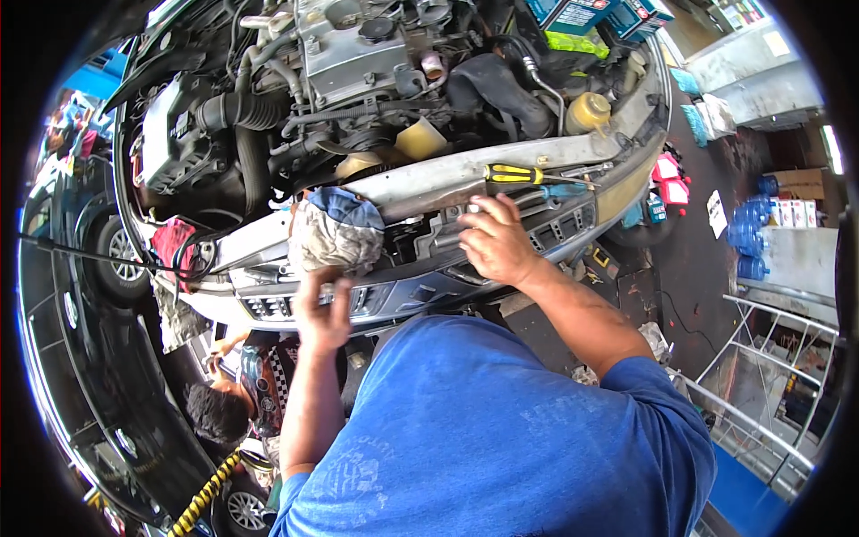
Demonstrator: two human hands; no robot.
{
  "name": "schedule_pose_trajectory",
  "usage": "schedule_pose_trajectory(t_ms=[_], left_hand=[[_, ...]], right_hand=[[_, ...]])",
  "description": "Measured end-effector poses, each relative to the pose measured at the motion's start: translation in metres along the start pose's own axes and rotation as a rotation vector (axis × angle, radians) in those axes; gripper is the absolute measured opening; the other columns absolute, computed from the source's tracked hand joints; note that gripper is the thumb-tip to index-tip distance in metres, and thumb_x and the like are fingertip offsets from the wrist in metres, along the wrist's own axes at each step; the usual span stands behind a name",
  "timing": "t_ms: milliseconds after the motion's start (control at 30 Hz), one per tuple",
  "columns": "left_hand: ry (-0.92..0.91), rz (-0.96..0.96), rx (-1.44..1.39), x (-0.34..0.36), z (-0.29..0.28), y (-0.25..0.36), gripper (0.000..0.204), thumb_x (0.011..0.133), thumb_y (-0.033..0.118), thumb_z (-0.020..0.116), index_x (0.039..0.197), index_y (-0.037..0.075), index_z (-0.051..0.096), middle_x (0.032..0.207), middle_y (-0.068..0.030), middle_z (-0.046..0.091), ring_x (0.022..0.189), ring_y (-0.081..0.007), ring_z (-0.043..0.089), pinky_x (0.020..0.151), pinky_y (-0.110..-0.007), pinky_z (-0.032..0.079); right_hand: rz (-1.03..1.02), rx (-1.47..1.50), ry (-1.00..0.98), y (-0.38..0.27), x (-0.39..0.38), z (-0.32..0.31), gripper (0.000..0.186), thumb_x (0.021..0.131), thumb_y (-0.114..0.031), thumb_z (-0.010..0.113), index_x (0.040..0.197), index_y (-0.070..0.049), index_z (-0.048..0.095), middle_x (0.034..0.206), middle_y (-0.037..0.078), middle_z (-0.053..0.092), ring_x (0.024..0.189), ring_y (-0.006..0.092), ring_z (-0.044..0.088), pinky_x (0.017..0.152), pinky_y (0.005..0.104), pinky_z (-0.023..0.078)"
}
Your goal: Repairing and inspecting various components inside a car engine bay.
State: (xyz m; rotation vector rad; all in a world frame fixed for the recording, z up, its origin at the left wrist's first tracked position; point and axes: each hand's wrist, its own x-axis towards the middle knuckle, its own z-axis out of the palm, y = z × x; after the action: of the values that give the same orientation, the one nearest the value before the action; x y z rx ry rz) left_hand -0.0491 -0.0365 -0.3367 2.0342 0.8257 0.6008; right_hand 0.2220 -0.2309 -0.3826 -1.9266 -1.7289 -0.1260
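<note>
**Along the grey metal crossbar point(420, 186)**

The blurred left hand point(322, 315), fingers parted, is at the lower edge of a crumpled blue-and-grey cloth point(335, 234). The right hand point(497, 243) curls below a yellow-and-black screwdriver point(513, 174) on the crossbar; I cannot tell its hold.

L hand point(324, 313) blurred, contact w/ rag point(335, 234) unclear. Grip of R hand point(497, 242): can't tell. Engine point(353, 61) cut off at top edge.

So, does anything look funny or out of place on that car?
A little: a yellow-and-black screwdriver lies loose on the metal crossbar, and a crumpled rag sits by the left hand. They look odd because neither is built into the car.
</note>
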Motion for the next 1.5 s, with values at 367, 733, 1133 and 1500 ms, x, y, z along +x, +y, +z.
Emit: schedule_pose_trajectory(t_ms=[367, 733, 1133, 1500], left_hand=[[-0.416, 0.393, 0.093, 0.021, 0.071, 0.027, 0.030, 0.078, 0.019, 0.077, 0.102, 0.003, 0.067, 0.094, -0.0159, 0.068, 0.088, -0.0365, 0.066, 0.078, -0.045, 0.053], [-0.306, 0.238, 0.104, 0.013, 0.044, 0.025, 0.028, 0.081, 0.015, 0.075, 0.105, 0.003, 0.068, 0.098, -0.0168, 0.069, 0.092, -0.0380, 0.066, 0.082, -0.045, 0.052], [-0.067, 0.213, -0.126, 0.011, -0.015, -0.008, 0.021, 0.083, 0.007, 0.071, 0.102, -0.001, 0.068, 0.093, -0.0184, 0.070, 0.087, -0.0353, 0.068, 0.080, -0.040, 0.052], [0.247, 0.056, -0.071, 0.052, -0.073, -0.059, 0.023, 0.087, 0.012, 0.071, 0.104, -0.002, 0.067, 0.094, -0.0148, 0.071, 0.088, -0.0270, 0.068, 0.082, -0.036, 0.053]], right_hand=[[1.130, -0.103, 0.177, 0.206, -0.073, -0.090, 0.071, 0.080, -0.048, 0.080, 0.115, 0.011, 0.061, 0.112, 0.028, 0.065, 0.105, 0.0384, 0.063, 0.095, 0.0434, 0.049], [1.305, -0.178, 0.159, 0.230, -0.077, -0.069, 0.065, 0.079, -0.060, 0.074, 0.105, 0.000, 0.072, 0.105, 0.020, 0.073, 0.103, 0.0353, 0.068, 0.091, 0.0443, 0.050], [1.404, 0.090, 0.314, 0.289, -0.117, -0.099, 0.024, 0.087, -0.023, 0.068, 0.072, -0.006, 0.062, 0.063, 0.003, 0.055, 0.050, 0.0156, 0.051, 0.043, 0.0342, 0.036], [0.947, 0.268, 0.277, 0.205, 0.003, -0.189, 0.018, 0.091, -0.003, 0.062, 0.110, -0.003, 0.062, 0.080, 0.001, 0.061, 0.062, 0.0063, 0.051, 0.053, 0.0225, 0.039]])
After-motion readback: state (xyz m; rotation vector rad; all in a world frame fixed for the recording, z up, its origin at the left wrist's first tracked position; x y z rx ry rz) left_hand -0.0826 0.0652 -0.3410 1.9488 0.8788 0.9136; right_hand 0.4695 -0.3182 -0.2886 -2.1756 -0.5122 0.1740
